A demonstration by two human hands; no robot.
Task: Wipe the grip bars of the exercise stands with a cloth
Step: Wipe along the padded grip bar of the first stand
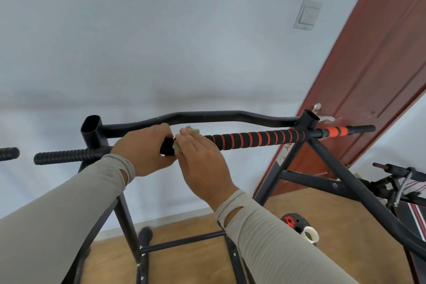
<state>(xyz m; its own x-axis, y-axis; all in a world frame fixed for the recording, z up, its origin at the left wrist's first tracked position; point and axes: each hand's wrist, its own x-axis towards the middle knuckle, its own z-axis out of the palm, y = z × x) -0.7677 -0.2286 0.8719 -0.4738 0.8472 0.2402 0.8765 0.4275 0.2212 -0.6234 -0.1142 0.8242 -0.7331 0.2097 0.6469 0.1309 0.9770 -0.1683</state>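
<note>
Two forearms in pale grey-beige sleeves (pixel 57 210) reach up from the bottom edge of the frame toward a black exercise stand (pixel 327 168). The left hand (pixel 147 150) is curled round the near end of the striped grip bar (pixel 253 138), thumb and fingers wrapped about its black end cap. Just beside it, the right hand (pixel 202 163) lies over the bar with fingers straight and close together, pressing a small greenish-grey cloth (pixel 192 130) against the foam; the cloth shows above the fingertips and again at the gap between the two hands.

The grip bar runs long and nearly level, from the hands at centre frame rising slightly toward the right, through the stand's right-hand upright socket (pixel 311 119), and ends in a black tip in front of the door. Its foam is black with orange spiral bands, with a mostly orange section past the socket.

Three foam grips show in all: the striped one and two plain black ribbed grips, one (pixel 62 157) jutting left from the stand's left upright, another (pixel 9 153) cut off by the left edge of the frame. A curved black crossbar (pixel 207 116) links the two open-topped uprights behind the hands.

A reddish-brown door (pixel 368 76) stands at the right, a light switch (pixel 307 15) on the white wall, wood flooring (pixel 184 265) below.
</note>
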